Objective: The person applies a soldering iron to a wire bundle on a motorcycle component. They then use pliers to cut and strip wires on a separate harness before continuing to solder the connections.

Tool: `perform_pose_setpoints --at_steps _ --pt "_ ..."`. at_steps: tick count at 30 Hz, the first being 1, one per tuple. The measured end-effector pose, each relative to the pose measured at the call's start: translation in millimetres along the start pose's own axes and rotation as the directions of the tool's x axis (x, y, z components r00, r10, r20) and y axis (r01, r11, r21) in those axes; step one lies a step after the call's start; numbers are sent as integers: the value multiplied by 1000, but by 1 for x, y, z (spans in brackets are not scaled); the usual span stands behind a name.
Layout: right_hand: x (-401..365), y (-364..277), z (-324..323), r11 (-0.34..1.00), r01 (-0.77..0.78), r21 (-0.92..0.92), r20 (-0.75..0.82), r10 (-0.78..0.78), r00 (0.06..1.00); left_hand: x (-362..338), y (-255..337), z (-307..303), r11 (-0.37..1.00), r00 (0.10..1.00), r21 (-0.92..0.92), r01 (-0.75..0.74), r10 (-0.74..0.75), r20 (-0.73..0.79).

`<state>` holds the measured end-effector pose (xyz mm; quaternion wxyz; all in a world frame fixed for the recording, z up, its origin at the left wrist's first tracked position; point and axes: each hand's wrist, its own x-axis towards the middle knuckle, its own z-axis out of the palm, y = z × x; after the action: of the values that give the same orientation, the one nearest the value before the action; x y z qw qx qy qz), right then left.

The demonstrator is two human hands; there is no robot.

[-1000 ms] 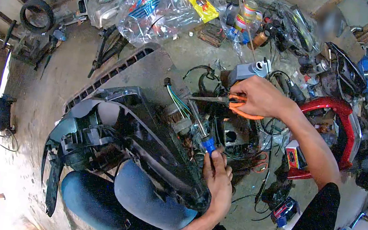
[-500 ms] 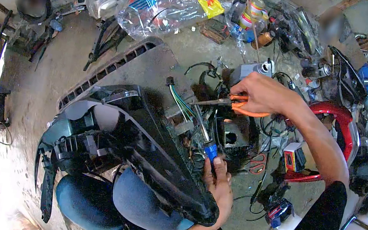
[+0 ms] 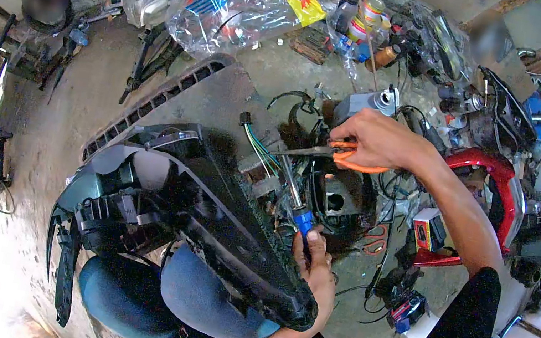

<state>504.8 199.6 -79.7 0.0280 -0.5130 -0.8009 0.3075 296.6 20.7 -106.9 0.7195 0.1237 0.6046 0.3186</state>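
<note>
My left hand [image 3: 319, 264] is closed round the grip of a soldering iron with a blue collar [image 3: 303, 220] and a metal barrel pointing up and away. In my right hand [image 3: 383, 145] are orange-handled long-nose pliers [image 3: 309, 152], their dark jaws reaching left. The plier tips are beside or on a bundle of green, light and dark wires [image 3: 259, 144]; contact cannot be told. A black connector [image 3: 244, 119] ends that bundle. The iron's tip lies close to the same wires. A large black plastic motorbike panel [image 3: 206, 205] rests across my legs, left of the iron.
Red-handled scissors [image 3: 373, 241] lie on the floor at right, near a small red-and-yellow box [image 3: 428, 229] and a red curved panel [image 3: 508, 196]. A grey box-like part [image 3: 361, 103] stands beyond my right hand. Clear plastic bags [image 3: 241, 8] and several bottles lie further back.
The view has shifted slightly. Both hands keep their grips, the pliers and soldering iron staying close to the wires with little movement between them.
</note>
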Motion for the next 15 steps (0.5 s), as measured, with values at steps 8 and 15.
perform_pose_setpoints --at_steps 8,15 --pt "9 9 1 998 -1 60 69 -3 998 1 -1 -2 999 1000 17 29 -29 -9" --pt "12 9 2 999 -21 49 77 17 997 -2 11 2 994 999 103 31 -27 -44"
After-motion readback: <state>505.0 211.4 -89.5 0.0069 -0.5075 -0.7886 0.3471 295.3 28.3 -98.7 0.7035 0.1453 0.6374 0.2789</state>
